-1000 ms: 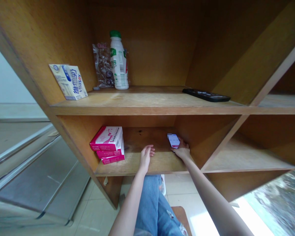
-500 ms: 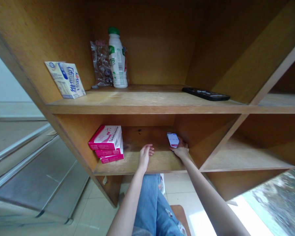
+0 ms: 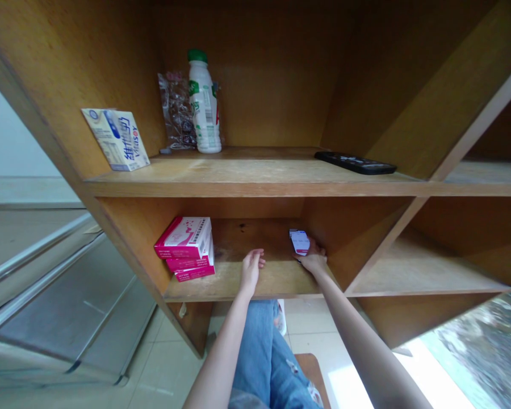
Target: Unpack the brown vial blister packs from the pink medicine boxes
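Observation:
My right hand [image 3: 315,259] is closed around the near right edge of what looks like a smartphone [image 3: 298,241] with a pale, lit face, at the right end of the lower shelf. The writing on it is too small to read. My left hand [image 3: 251,268] rests over the middle of the same shelf, holding nothing, its fingers loosely bent and a little apart. To its left, several pink and white boxes [image 3: 185,240] are stacked unevenly against the left side, apart from the hand.
The upper shelf [image 3: 255,170] holds a Vitasoy carton [image 3: 121,142], a green-capped white bottle [image 3: 204,108], a clear plastic bag [image 3: 176,108] and a flat black object [image 3: 355,163]. A wooden divider [image 3: 378,244] stands right of my right hand. Metal-framed grey panels [image 3: 68,307] are at lower left.
The view has shifted very slightly. Both hands stay where they were, and the right hand keeps its hold on the phone.

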Demonstrator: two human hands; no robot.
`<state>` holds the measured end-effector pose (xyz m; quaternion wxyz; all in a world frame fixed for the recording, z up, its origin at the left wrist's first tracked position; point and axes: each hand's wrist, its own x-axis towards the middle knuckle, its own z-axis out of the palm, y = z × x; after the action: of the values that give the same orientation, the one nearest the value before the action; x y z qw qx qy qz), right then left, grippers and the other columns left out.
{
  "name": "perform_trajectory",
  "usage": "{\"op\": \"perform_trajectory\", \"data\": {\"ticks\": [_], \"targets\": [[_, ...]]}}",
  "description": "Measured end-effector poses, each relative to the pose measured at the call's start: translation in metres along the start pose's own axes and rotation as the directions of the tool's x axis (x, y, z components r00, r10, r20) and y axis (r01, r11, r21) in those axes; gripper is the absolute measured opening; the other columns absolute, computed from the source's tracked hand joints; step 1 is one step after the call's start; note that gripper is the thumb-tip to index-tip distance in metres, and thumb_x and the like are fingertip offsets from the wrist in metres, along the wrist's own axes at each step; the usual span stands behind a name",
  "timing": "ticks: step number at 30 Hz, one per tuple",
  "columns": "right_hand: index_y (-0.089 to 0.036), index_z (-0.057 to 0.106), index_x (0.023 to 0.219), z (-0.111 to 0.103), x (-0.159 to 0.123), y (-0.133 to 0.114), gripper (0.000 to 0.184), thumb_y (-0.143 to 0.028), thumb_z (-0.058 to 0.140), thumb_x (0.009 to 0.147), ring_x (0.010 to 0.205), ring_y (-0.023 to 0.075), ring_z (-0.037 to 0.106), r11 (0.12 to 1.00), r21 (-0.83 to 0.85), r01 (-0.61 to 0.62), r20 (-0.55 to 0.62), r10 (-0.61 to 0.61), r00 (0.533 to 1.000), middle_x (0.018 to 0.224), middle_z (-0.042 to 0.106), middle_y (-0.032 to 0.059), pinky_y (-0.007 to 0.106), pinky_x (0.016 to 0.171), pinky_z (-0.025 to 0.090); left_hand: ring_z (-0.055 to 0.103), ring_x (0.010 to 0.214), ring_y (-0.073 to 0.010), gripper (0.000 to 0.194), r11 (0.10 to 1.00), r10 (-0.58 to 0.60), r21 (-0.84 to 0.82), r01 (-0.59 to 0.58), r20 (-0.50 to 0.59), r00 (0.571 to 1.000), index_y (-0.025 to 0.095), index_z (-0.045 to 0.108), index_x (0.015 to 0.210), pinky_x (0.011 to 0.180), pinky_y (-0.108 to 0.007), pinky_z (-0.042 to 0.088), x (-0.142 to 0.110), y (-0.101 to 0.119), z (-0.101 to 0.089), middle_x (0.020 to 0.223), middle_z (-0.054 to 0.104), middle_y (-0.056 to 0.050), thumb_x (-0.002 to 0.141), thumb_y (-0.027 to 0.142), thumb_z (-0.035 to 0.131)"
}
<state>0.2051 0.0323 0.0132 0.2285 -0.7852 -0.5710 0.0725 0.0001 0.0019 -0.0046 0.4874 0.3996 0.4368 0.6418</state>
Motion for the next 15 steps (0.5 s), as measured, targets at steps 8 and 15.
{"op": "perform_trajectory", "data": {"ticks": [8,15], "targets": [[-0.025,0.025,0.142,0.0019,-0.0019,0.0003,0.082,-0.046,0.062,0.073,0.116,0.0340,0.046,1.000,-0.011,-0.012,-0.017,0.012,1.000,0.127,0.054,0.0104,0.042,0.088,0.040,0.066,0.080,-0.0218,0.033,0.994,0.009,0.108,-0.021,0.106,0.994,0.016,0.067,0.074,0.075,-0.032,0.046,-0.0056,0.0058,0.0045,0.078,0.071,-0.010,0.075,0.048,0.061],[-0.024,0.026,0.142,0.0037,-0.0017,0.0027,0.081,-0.045,0.062,0.073,0.116,0.0362,0.045,1.000,0.013,-0.008,0.004,0.008,1.000,0.130,0.053,0.0108,0.044,0.089,0.040,0.059,0.060,-0.0142,0.025,0.994,0.042,0.100,-0.048,0.062,0.997,0.016,0.060,0.069,0.062,-0.025,0.042,-0.0059,0.0058,0.0042,0.061,0.063,-0.002,0.065,0.038,0.071]]}}
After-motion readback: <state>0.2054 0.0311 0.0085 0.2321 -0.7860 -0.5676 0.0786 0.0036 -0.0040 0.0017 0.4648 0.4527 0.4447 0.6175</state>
